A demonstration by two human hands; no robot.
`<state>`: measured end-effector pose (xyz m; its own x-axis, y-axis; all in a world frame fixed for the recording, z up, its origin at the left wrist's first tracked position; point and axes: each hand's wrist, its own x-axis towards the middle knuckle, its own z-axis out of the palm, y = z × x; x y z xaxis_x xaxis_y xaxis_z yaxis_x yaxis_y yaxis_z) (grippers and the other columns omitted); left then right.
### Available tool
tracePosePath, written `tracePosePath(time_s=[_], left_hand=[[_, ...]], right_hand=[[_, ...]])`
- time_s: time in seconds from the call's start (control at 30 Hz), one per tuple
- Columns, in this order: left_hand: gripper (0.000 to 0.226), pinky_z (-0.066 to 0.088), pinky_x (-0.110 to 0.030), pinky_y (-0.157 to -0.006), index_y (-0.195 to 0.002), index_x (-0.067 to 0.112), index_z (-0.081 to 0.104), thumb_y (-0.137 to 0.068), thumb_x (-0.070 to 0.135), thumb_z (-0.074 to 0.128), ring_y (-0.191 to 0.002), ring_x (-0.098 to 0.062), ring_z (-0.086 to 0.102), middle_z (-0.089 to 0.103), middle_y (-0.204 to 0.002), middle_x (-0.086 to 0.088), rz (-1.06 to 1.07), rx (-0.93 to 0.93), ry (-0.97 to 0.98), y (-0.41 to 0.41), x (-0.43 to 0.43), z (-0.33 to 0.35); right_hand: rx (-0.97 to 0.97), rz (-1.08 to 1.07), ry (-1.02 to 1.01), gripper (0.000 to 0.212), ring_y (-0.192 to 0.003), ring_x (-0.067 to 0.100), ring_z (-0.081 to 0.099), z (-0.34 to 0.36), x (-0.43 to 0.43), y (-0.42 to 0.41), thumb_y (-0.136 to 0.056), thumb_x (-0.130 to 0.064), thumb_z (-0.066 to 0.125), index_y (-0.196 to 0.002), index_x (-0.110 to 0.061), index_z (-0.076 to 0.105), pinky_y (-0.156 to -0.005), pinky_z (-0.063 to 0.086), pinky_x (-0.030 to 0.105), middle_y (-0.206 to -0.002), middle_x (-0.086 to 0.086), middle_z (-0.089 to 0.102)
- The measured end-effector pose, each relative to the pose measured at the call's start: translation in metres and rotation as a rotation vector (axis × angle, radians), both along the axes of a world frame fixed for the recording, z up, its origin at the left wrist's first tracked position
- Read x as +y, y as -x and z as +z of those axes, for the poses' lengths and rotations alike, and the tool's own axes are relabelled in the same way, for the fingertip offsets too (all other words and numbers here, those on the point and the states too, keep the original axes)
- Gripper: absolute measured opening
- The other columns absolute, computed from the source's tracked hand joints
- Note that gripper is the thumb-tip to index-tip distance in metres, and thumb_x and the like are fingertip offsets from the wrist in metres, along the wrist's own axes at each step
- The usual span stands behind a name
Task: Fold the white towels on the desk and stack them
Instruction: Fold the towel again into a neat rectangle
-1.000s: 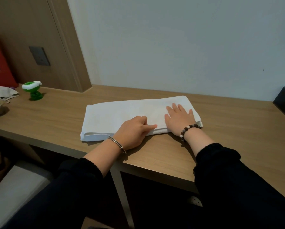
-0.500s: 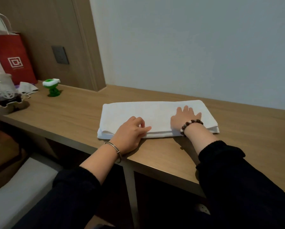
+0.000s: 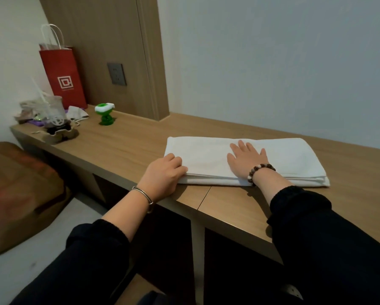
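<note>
A white towel [image 3: 283, 157], folded into a long strip of several layers, lies flat on the wooden desk [image 3: 129, 150] near its front edge. My left hand [image 3: 164, 172] sits at the towel's near left corner, its fingers curled round the end and its thumb lying along the near edge. My right hand [image 3: 246, 160] presses flat on the middle of the towel with straight, spread fingers. Only this one towel is in view.
At the desk's far left stand a red paper bag [image 3: 63, 75], a clear cup with a straw on a tray [image 3: 54, 119], a crumpled cloth [image 3: 78, 114] and a small green toy [image 3: 105, 115]. A wall socket [image 3: 116, 74] sits in the wood panel behind.
My left hand has slid left along the towel's near edge to its left corner. My right hand stays flat on the towel. The view has swung left.
</note>
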<state>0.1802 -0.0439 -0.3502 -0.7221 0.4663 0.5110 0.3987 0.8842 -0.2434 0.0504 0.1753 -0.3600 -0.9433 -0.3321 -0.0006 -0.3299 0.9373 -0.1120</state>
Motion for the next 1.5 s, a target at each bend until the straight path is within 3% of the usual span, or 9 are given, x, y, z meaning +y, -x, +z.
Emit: tracePosePath(time_s=[0.13,0.2,0.27,0.33,0.43,0.57,0.73,0.87,1.5], left_hand=[[0.017,0.045,-0.031,-0.038,-0.076,0.005,0.072,-0.063,-0.005,0.077,-0.064,-0.029,0.059,0.061,-0.072,-0.011,0.023,-0.060,-0.038,-0.009,-0.007,0.003],[0.007,0.047,-0.033,-0.048,-0.074,0.010,0.069,-0.079,0.014,0.066,-0.071,-0.027,0.058,0.059,-0.075,-0.006,0.087,-0.148,-0.051,-0.008,-0.005,0.011],[0.035,0.040,-0.028,-0.053,-0.062,0.018,0.055,-0.088,0.036,0.040,-0.069,-0.020,0.052,0.049,-0.068,0.003,0.250,-0.248,-0.056,0.004,0.001,0.018],[0.041,0.037,-0.027,-0.054,-0.061,0.018,0.051,-0.091,0.038,0.031,-0.065,-0.021,0.051,0.049,-0.065,0.003,0.371,-0.306,-0.146,0.024,0.014,0.026],[0.037,0.042,-0.037,-0.084,-0.117,0.020,0.058,-0.098,0.033,0.029,-0.108,-0.027,0.050,0.057,-0.116,-0.006,0.411,-0.380,-0.088,0.060,0.043,0.027],[0.049,0.008,-0.056,-0.112,-0.149,0.035,0.015,-0.100,0.043,0.016,-0.145,-0.024,0.005,0.007,-0.159,0.003,0.444,-0.622,-0.095,0.093,0.060,0.007],[0.052,-0.004,-0.060,-0.111,-0.149,0.040,0.003,-0.098,0.049,0.010,-0.146,-0.020,-0.010,-0.007,-0.158,0.011,0.477,-0.667,-0.138,0.104,0.054,-0.007],[0.053,-0.004,-0.059,-0.111,-0.148,0.041,0.002,-0.097,0.050,0.009,-0.146,-0.020,-0.010,-0.007,-0.158,0.012,0.477,-0.662,-0.133,0.106,0.051,-0.008],[0.064,0.009,-0.054,-0.115,-0.151,0.023,0.008,-0.095,0.053,0.014,-0.146,-0.022,-0.006,-0.002,-0.160,0.001,0.729,-0.607,-0.351,0.077,0.014,-0.009]], right_hand=[[-0.020,-0.062,-0.011,0.061,-0.147,0.020,-0.003,0.000,0.005,0.000,-0.096,-0.054,0.010,-0.151,-0.030,0.007,-0.114,-0.003,0.054,-0.160,-0.003,-0.005],[-0.019,-0.076,-0.023,0.062,-0.147,0.020,-0.003,-0.001,0.006,-0.002,-0.094,-0.056,0.009,-0.151,-0.030,0.006,-0.114,-0.002,0.055,-0.160,-0.002,-0.005],[-0.014,-0.063,-0.032,0.063,-0.146,0.020,-0.004,-0.002,0.006,-0.005,-0.094,-0.057,0.009,-0.151,-0.030,0.005,-0.114,-0.002,0.056,-0.160,-0.002,-0.006],[-0.014,-0.049,-0.035,0.063,-0.146,0.021,-0.005,-0.003,0.006,-0.007,-0.094,-0.057,0.009,-0.151,-0.031,0.004,-0.113,-0.002,0.056,-0.160,-0.002,-0.006],[-0.025,-0.041,-0.044,0.063,-0.146,0.021,-0.005,-0.002,0.007,-0.009,-0.094,-0.057,0.010,-0.151,-0.031,0.002,-0.114,-0.002,0.057,-0.160,-0.002,-0.007],[-0.070,-0.034,-0.070,0.065,-0.146,0.021,-0.007,-0.002,0.012,-0.008,-0.093,-0.059,0.009,-0.151,-0.031,-0.001,-0.113,-0.002,0.056,-0.159,-0.002,-0.010],[-0.069,-0.039,-0.083,0.062,-0.145,0.026,0.003,0.006,0.003,0.004,-0.095,-0.051,0.013,-0.151,-0.024,0.006,-0.114,0.008,0.054,-0.160,0.003,-0.002],[-0.003,0.144,-0.033,0.054,-0.146,0.019,-0.003,0.002,-0.004,0.010,-0.099,-0.044,0.013,-0.151,-0.031,0.006,-0.115,-0.001,0.050,-0.160,-0.003,-0.005],[0.013,-0.445,-0.003,0.061,-0.146,0.021,0.003,0.006,0.084,0.031,-0.098,-0.044,0.012,-0.151,-0.016,0.018,-0.116,0.008,0.052,-0.159,0.003,0.007]])
